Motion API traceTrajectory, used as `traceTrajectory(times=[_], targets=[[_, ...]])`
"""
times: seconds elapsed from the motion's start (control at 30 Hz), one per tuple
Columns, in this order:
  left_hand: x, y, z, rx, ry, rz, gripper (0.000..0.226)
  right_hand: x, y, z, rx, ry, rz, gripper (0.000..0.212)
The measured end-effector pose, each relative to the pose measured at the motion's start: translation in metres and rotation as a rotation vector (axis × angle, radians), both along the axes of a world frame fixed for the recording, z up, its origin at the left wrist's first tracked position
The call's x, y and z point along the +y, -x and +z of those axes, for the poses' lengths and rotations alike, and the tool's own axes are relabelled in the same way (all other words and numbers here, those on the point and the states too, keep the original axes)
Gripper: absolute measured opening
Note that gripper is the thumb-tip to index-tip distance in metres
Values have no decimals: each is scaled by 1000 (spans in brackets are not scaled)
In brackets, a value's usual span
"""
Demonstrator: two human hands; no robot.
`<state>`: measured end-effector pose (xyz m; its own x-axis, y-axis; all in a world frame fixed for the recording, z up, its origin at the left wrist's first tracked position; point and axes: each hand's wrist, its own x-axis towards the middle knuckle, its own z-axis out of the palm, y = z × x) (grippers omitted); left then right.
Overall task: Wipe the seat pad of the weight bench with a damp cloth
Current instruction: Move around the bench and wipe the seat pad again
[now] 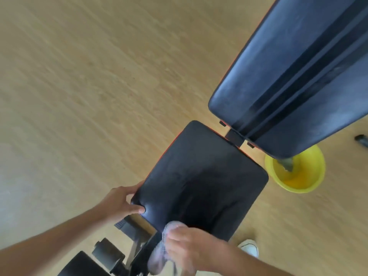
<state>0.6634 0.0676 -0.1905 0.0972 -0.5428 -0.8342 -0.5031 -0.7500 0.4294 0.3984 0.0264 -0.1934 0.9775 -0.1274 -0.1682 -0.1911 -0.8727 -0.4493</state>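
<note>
The black seat pad (201,176) of the weight bench fills the middle of the view, its surface streaked. My left hand (121,202) grips the pad's near left corner, thumb pressed on top and fingers curled round the edge. My right hand (191,248) is at the pad's near edge, shut on a pale grey cloth (161,253) that bunches under the palm and hangs over the front edge. The hand and cloth are motion-blurred.
The dark blue back pad (298,72) rises to the upper right. A yellow basin (298,176) sits on the wooden floor (79,76) right of the seat. Black frame parts and foam rollers (107,253) lie below the seat. A white shoe (250,249) shows at lower right.
</note>
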Motion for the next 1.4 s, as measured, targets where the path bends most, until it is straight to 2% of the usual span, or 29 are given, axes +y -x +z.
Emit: traceTrajectory(times=[0.03, 0.07, 0.13, 0.17, 0.2, 0.23, 0.3, 0.33, 0.37, 0.4, 0.5, 0.53, 0.57, 0.63, 0.67, 0.7, 0.73, 0.8, 0.83, 0.87, 0.9, 0.97, 1.0, 1.07, 1.13, 1.17, 1.23, 1.3, 1.4], targets=[[-1, 0, -1, 9, 11, -1, 72, -27, 6, -2, 5, 62, 2, 22], [-1, 0, -3, 15, 10, -8, 73, -66, 12, -1, -8, 40, -285, 22], [2, -2, -7, 21, 0, 9, 70, -134, 20, -5, -150, 56, -1081, 15], [4, -2, -9, 34, -5, 29, 67, -140, 22, -9, -166, 46, -1329, 14], [5, -1, -11, 50, -10, 47, 65, -127, 15, -11, -156, 19, -1383, 16], [4, -2, -12, 56, -16, 64, 64, -100, -2, -12, -158, -35, -1237, 18], [6, -5, -15, 62, -12, 96, 67, -39, -21, -7, -158, -60, -487, 16], [6, -5, -16, 82, -11, 117, 71, -36, -21, -5, -152, -24, -149, 14], [7, -5, -15, 114, -12, 151, 75, -59, -21, -8, -159, 40, -6, 16], [10, -4, -15, 154, -13, 203, 78, -95, -24, -12, -201, 121, -102, 19], [23, -3, -17, 286, -35, 517, 66, -169, -39, -12, -253, 98, -1050, 21], [25, -3, -17, 326, -60, 613, 58, -152, -45, -12, -224, 78, -1173, 20], [25, -4, -18, 353, -85, 677, 50, -117, -54, -13, -215, 75, -1046, 20], [28, -6, -21, 394, -108, 751, 44, -37, -60, -6, -196, 92, -231, 22], [28, -6, -22, 414, -105, 793, 47, -26, -59, -6, -198, 96, 98, 19], [28, -6, -22, 437, -99, 833, 49, -38, -61, -11, -211, 90, 210, 13], [28, -6, -22, 467, -91, 859, 49, -63, -68, -16, -230, 81, 81, 11], [32, -5, -22, 514, -81, 876, 49, -126, -93, -12, -222, 62, -645, 15], [35, -5, -23, 528, -74, 886, 54, -143, -104, -9, -153, 80, -927, 18], [37, -4, -23, 537, -62, 901, 59, -144, -115, -8, -90, 97, -976, 20], [37, -2, -22, 544, -50, 911, 61, -130, -126, -6, -38, 76, -781, 17], [40, -1, -18, 546, -42, 895, 63, -89, -141, 2, 85, -37, -206, 15], [42, 0, -17, 548, -52, 855, 67, -80, -144, 7, 157, -108, 9, 17], [44, 5, -13, 508, -83, 724, 76, -100, -147, 8, 215, -125, 194, 16], [43, 11, -8, 388, -72, 576, 79, -147, -144, 9, 236, -46, 179, 18], [42, 15, -6, 326, -39, 537, 73, -174, -140, 8, 248, 7, 128, 20], [40, 18, -5, 204, 32, 539, 52, -228, -125, 6, 302, 131, -34, 25], [37, 18, -7, 161, 61, 595, 41, -250, -113, 10, 303, 61, -196, 31], [34, 16, -10, 170, 35, 664, 38, -191, -134, 22, 322, -16, -19, 11]])
